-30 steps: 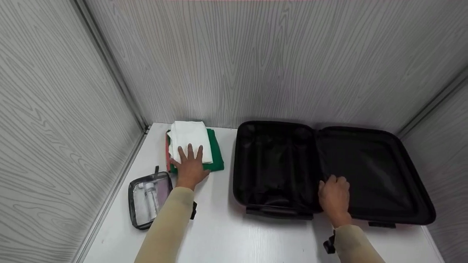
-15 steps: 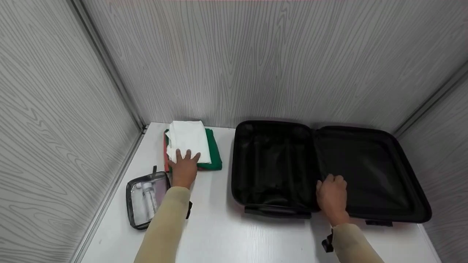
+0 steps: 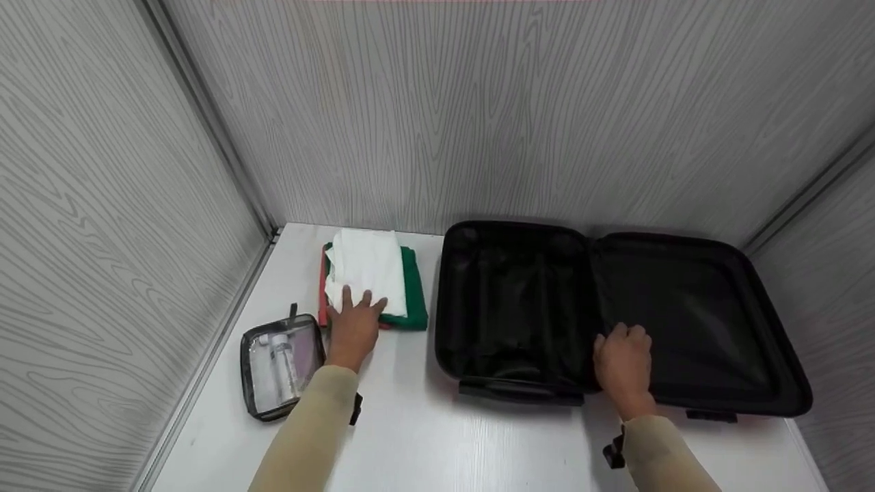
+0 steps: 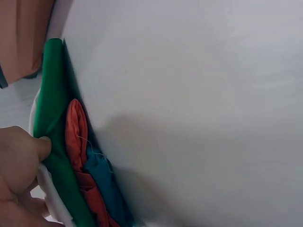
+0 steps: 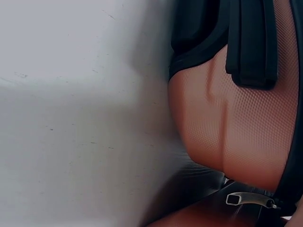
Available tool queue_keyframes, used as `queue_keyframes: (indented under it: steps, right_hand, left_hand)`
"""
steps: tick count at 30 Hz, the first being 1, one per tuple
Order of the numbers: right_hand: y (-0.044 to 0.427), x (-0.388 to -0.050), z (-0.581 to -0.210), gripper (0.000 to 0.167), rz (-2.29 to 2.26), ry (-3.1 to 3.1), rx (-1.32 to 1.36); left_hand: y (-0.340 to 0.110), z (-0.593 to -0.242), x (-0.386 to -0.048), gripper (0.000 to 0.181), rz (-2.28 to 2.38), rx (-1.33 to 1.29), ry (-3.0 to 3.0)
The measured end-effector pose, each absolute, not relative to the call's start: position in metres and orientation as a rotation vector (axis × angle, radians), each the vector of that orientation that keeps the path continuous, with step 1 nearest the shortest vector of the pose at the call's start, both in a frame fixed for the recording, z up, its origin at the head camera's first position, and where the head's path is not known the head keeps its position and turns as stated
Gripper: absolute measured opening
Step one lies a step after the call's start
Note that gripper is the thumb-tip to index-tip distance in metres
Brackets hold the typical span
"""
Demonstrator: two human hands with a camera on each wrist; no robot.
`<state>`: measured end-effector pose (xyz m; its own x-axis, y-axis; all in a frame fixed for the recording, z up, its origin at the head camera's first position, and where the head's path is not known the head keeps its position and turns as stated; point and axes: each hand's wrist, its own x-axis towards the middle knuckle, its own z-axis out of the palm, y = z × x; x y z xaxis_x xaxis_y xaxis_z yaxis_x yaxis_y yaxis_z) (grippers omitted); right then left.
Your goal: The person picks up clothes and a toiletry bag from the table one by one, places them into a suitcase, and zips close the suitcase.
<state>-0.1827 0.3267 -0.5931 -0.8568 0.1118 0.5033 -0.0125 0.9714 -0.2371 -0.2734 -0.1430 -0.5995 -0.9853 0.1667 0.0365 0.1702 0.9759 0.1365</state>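
My left hand [image 3: 353, 336] is at the near edge of a stack of folded cloths, its fingers over the white cloth [image 3: 369, 266] on top. In the left wrist view the thumb presses the folded edge of the green cloth [image 4: 54, 109] below it. Red cloth [image 4: 78, 132] and teal cloth [image 4: 104, 175] show lower in the stack. My right hand [image 3: 623, 362] grips the near rim of the open suitcase [image 3: 513, 307], where its two halves meet; the fingertips are partly hidden. A zipper pull [image 5: 251, 199] hangs near that hand in the right wrist view.
A clear pouch [image 3: 284, 369] with black trim, holding small bottles, lies left of my left forearm. The suitcase lid [image 3: 690, 321] is folded out to the right. Grey wood-grain walls [image 3: 437, 116] bound the white table [image 3: 472, 451] at the back and sides.
The stack of cloths has shifted slightly nearer and to the right with my left hand. The left thumb has gone out of sight in the head view. My right hand has stayed put.
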Motion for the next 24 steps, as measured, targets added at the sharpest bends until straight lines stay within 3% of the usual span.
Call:
queue_keyframes:
  steps: [14,24]
  right_hand:
    - [0.327,-0.183,-0.592,0.029,0.317,-2.626,-0.072]
    - [0.328,-0.183,-0.588,0.031,0.363,-2.732,-0.144]
  left_hand:
    - [-0.139,-0.603,-0.214,0.051,-0.305,-0.412,-3.044]
    - [-0.132,-0.582,-0.214,0.046,-0.456,-0.344,-3.172]
